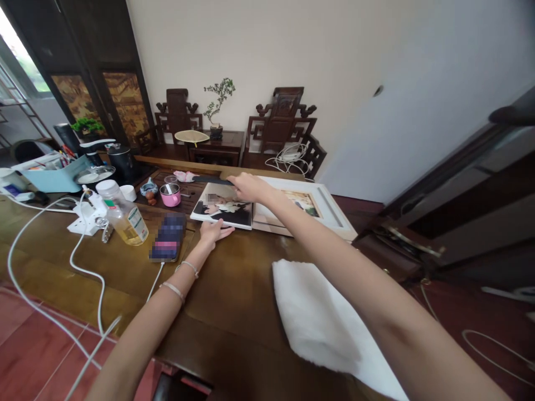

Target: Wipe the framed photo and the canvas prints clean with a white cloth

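Observation:
My right hand (248, 187) is closed around the end of a long dark stick-like tool (209, 180). The tool reaches left over the far edge of a photo panel (223, 214), and a crumpled pinkish-white bit (184, 176) sits at its far end; I cannot tell whether they are joined. At the panel's near edge lies my left hand (212, 231), fingers stretched out, touching or very close to it. A white-framed picture (334, 209) lies flat to the panel's right, partly hidden by my right forearm. Nearer me, a white towel (309, 312) rests on the table.
Left of the panel are a phone (169, 236) on a cable, a pink cup (170, 195), a bottle of yellow liquid (129, 223) and a power strip (87, 217). Farther back stand a blue bin (56, 175) and a black kettle (120, 161). Wooden chairs (282, 120) line the wall.

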The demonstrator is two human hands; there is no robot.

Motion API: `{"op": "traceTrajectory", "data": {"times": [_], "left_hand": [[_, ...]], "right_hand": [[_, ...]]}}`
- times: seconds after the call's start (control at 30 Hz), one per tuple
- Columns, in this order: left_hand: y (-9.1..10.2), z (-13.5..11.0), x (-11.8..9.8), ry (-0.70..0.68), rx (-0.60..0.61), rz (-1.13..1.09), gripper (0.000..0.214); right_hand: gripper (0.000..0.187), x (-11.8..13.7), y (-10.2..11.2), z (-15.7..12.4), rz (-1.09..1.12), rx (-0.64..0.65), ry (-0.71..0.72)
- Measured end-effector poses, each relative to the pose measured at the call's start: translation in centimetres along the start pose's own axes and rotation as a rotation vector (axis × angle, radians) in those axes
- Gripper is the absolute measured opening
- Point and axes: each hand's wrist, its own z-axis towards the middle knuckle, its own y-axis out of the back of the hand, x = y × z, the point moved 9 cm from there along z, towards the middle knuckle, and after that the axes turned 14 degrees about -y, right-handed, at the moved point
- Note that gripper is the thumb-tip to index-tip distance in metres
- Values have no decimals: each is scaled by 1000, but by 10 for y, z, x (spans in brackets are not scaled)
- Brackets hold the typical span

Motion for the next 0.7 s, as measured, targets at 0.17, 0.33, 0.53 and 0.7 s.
{"op": "traceTrajectory", "data": {"times": [0.17,0.33,0.53,0.7], "left_hand": [[2,12,9,31,10,73,13],[4,16,5,74,52,146,8],[-19,16,-43,-30,250,-135,23],[-47,33,-58,-13,293,-380,29]], "right_hand": [[42,2,-2,-5,-1,1,-3],[42,7,-7,-9,6,17,5],[39,9,-10,-12,31,15,0],[35,21,-21,-13,77,45,37]]}}
